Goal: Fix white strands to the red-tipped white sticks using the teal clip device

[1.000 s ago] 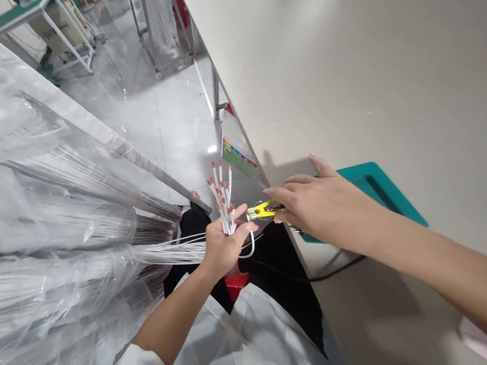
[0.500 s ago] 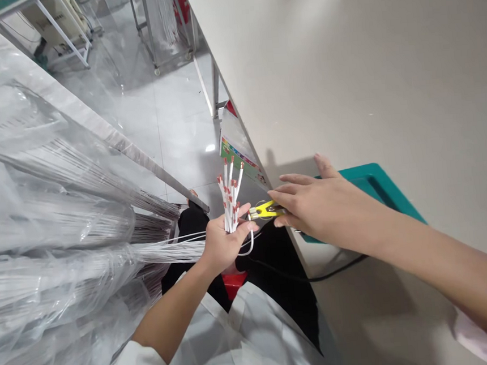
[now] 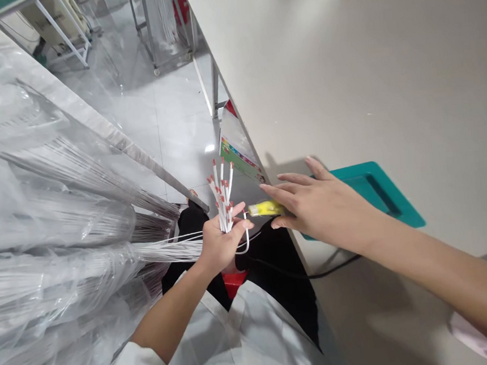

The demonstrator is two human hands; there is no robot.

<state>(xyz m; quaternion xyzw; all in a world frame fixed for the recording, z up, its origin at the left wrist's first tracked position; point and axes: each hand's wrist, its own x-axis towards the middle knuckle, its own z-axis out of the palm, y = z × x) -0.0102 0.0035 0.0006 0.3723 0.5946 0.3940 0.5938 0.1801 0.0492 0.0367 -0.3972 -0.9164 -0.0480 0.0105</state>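
Observation:
My left hand (image 3: 221, 241) is closed around a bunch of white wires (image 3: 225, 221), whose reddish stripped ends stick up in a cluster. One white wire (image 3: 247, 239) bends in a loop past my left thumb and forefinger, its bared end pointing up. Just to the right of that end is a small yellow wire stripper (image 3: 267, 208), blurred, with a narrow gap between them. My right hand (image 3: 313, 202) holds the stripper between thumb and fingers, palm down over the table edge; the tool's rear is hidden under the fingers.
A teal tray (image 3: 397, 189) lies on the white table (image 3: 345, 82) beneath my right forearm. Plastic-wrapped wire bundles (image 3: 64, 272) fill the left side, behind a metal rail (image 3: 139, 157). A black cable (image 3: 332, 268) runs off the table edge.
The yellow wire stripper, earlier around the looped wire's end, has come off it. My left hand and its wires have shifted slightly left. Reddish metal now shows at the wire end.

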